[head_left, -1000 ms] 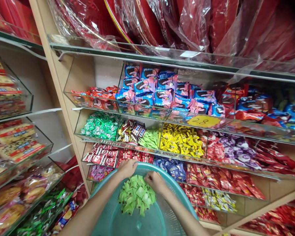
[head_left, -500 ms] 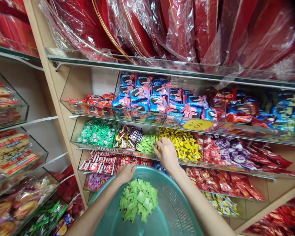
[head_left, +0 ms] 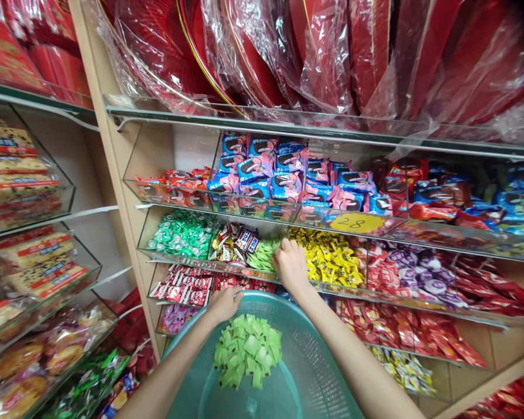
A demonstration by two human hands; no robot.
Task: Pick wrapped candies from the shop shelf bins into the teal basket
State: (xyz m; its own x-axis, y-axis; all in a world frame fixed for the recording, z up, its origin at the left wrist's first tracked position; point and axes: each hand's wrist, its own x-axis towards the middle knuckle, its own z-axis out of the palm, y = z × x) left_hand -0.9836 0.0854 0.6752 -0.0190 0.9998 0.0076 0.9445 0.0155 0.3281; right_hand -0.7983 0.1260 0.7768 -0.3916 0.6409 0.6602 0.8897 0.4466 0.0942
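My left hand is closed round the far rim of a green plastic basket. A heap of small light-green wrapped candies lies on the basket's bottom. My right hand reaches over the basket to a clear shelf bin, its fingers curled at the right edge of similar green candies. Whatever sits between those fingertips is hidden from me. Just right of that hand, past a clear divider, are yellow-wrapped candies.
Green-and-white candies fill the bin at left, purple ones a bin at right. Blue-and-pink cookie packs sit one shelf up, behind a yellow price tag. A glass shelf edge runs above. Packaged cakes line the left shelves.
My right hand's fingers have curled in more over the green candies. My left hand keeps its hold on the rim. The shelves have shifted slightly rightward in view.
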